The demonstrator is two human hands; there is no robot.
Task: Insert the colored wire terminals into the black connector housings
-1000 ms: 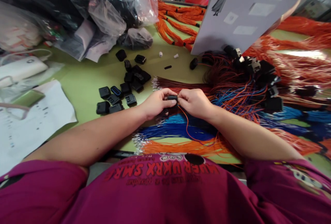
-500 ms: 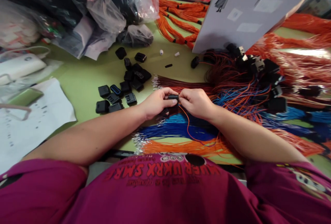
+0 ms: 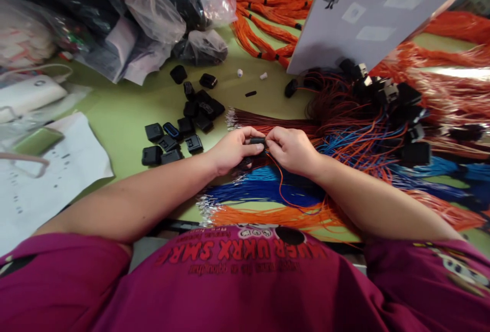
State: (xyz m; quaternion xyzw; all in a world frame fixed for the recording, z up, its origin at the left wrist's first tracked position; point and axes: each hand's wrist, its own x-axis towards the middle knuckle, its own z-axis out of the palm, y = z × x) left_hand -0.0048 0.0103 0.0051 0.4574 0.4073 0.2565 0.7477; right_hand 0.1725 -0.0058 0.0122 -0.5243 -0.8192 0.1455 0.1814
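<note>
My left hand (image 3: 233, 149) pinches a small black connector housing (image 3: 257, 141) above the wire bundles. My right hand (image 3: 290, 149) meets it from the other side, fingers closed on the same connector and on a thin orange wire (image 3: 281, 189) that loops down toward me. Under both hands lie bundles of dark red wires (image 3: 264, 123), blue wires (image 3: 252, 191) and orange wires (image 3: 264, 215), their bare tips pointing left. Several loose black housings (image 3: 172, 140) lie on the green table (image 3: 122, 117) to the left of my left hand.
Plastic bags (image 3: 161, 10) of parts pile up at the back left. A white paper sheet (image 3: 46, 179) and a white device (image 3: 28, 94) lie at the left. A grey card (image 3: 367, 15) leans at the back right over finished harnesses (image 3: 386, 102). More orange wire bundles (image 3: 264, 36) lie behind.
The hands stay pinched together on the connector; only small finger shifts. The view has drifted slightly, so everything sits a little higher and to the right.
</note>
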